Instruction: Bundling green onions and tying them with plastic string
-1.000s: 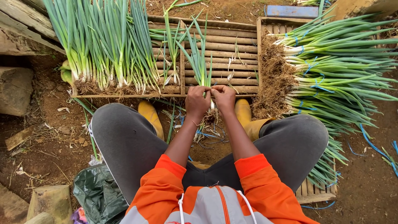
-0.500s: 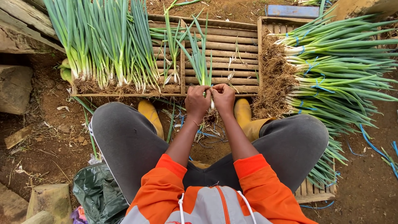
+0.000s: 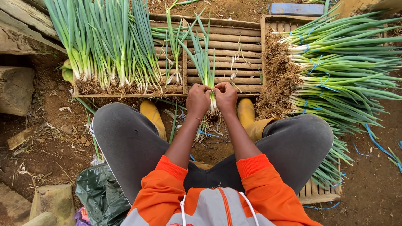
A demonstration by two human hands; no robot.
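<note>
Two hands meet at the middle of the view, the left hand (image 3: 197, 99) and the right hand (image 3: 226, 97), and between them stands one small bunch of spring onions (image 3: 204, 67), its green leaves pointing away from the person and its white stems pinched between the two sets of fingers. Both hands are closed around the white base of the bunch, knuckles up, fingertips touching the stems just above the roots, which hang below the hands. There are two yellow boots (image 3: 153, 117), one on each side of the hands, and two slatted wooden racks: the near rack (image 3: 226, 46) lies straight ahead, and the second rack (image 3: 322, 192) sits to the right. On the left part of the near rack stands a row of loose spring onions (image 3: 104, 46), too many to count. On the right lies a pile of tied bundles (image 3: 339, 67), bound with blue string, roots towards the middle. The ground is bare brown soil (image 3: 46, 142), outdoors, with wooden blocks (image 3: 16, 90) at the left and a dark green plastic bag (image 3: 100, 194) beside the person's left knee.
</note>
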